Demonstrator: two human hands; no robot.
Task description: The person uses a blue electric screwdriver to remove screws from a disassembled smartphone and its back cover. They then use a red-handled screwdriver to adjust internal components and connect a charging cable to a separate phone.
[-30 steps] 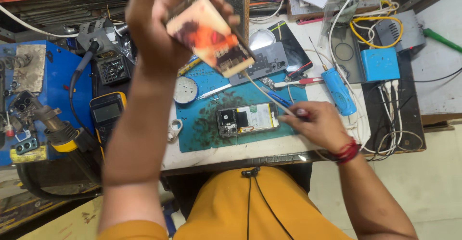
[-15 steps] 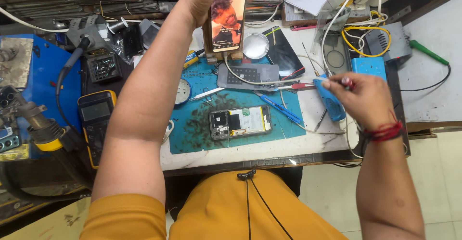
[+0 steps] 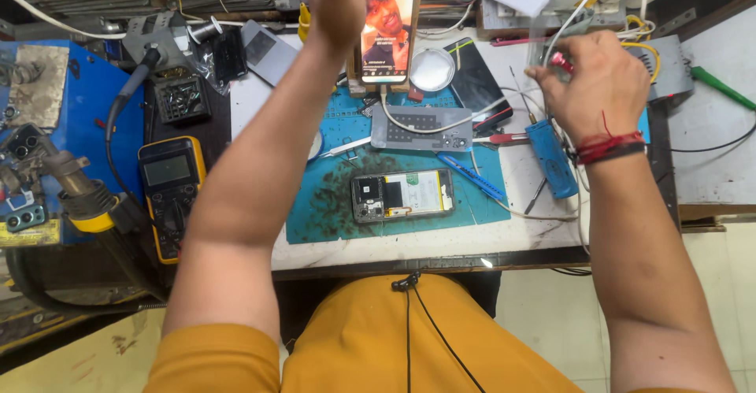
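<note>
The left hand [image 3: 335,3] is resting against the propped phone [image 3: 387,23] at twelve o'clock on the surface [image 3: 512,235]; its grip is hidden. The right hand [image 3: 598,86] is pinching a red-handled tool [image 3: 561,62] at two o'clock; best kept steady above the cables. The opened phone [image 3: 403,196] is lying at centre.

Mustard-yellow shirt [image 3: 409,338], black cord down front [image 3: 429,322], red wrist threads [image 3: 606,145]

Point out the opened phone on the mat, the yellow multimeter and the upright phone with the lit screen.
opened phone [image 3: 403,195]: head view, middle of its exposed back.
yellow multimeter [image 3: 168,171]: head view, its display.
upright phone [image 3: 387,23]: head view, its lit screen.
</note>
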